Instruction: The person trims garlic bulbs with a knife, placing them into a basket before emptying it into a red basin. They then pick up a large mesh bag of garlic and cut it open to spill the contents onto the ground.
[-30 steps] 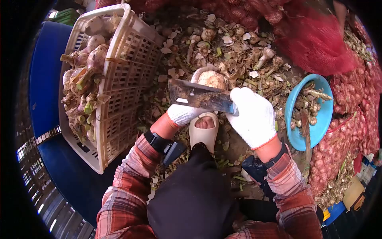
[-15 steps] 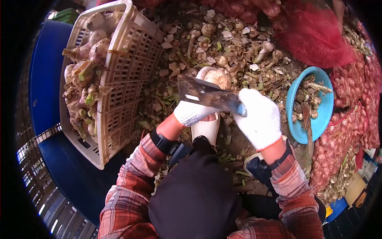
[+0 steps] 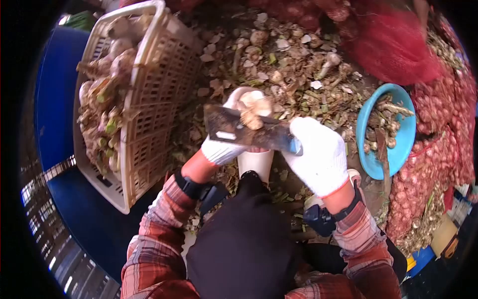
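My right hand, in a white knit glove, is closed around the blue handle end of a stained cleaver. The broad blade lies across in front of my left hand, also gloved and partly hidden behind it. My left fingers are curled around a pale garlic bulb just beyond the blade's upper edge. A brownish cut piece, apparently the root end, shows against the blade next to the bulb; blur hides whether it is fully detached.
A white plastic crate of garlic with stems leans at left. To the right sits a blue basin holding small bulbs and a rusty blade. Red mesh sacks of garlic line the right side. Peel scraps cover the ground.
Both hands, with the bulb and cleaver, have shifted slightly left. A brownish cut piece now shows in front of the blade, and the bulb's pale underside is more exposed.
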Action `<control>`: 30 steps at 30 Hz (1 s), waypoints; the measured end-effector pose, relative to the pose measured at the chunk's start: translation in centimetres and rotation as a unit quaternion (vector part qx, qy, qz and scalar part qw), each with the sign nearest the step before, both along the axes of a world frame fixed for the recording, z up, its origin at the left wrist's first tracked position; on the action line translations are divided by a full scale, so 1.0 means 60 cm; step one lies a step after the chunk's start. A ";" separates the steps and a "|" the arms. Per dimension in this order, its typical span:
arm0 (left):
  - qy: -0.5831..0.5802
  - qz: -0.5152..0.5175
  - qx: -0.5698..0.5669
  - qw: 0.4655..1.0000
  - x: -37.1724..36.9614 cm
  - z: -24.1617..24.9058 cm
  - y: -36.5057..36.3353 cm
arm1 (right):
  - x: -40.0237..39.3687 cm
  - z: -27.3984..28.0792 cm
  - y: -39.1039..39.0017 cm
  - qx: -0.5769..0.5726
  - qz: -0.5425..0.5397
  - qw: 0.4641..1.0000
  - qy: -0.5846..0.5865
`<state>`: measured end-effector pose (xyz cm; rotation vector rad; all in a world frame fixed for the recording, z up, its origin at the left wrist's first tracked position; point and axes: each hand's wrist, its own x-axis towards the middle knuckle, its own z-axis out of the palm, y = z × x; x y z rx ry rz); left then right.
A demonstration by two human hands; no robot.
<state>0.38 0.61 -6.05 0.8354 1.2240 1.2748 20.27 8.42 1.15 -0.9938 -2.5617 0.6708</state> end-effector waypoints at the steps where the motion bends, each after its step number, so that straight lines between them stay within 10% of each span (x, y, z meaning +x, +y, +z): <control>1: -0.140 -0.010 0.054 0.989 -0.003 0.007 0.000 | -0.011 0.002 -0.007 -0.011 0.015 1.000 0.000; 9: 0.117 0.006 0.005 0.993 0.006 0.010 -0.008 | -0.005 -0.004 -0.010 0.045 0.000 0.999 -0.021; 22: -0.003 -0.021 -0.024 0.999 0.000 0.005 -0.019 | 0.002 -0.026 0.014 0.034 0.021 0.999 -0.010; 25: 0.148 -0.067 -0.113 0.980 0.002 0.066 0.006 | 0.012 -0.053 0.027 0.059 -0.022 0.998 -0.009; 28: 0.526 -0.149 0.253 0.799 -0.011 0.068 -0.014 | 0.066 -0.091 0.076 -0.056 -0.129 0.979 -0.147; 29: 0.532 -0.141 0.246 0.798 -0.020 0.058 -0.020 | 0.055 -0.064 0.066 -0.092 -0.180 0.970 -0.131; 30: 0.343 -0.114 0.076 0.929 -0.017 0.039 -0.023 | 0.044 -0.038 0.047 -0.085 -0.156 0.982 -0.060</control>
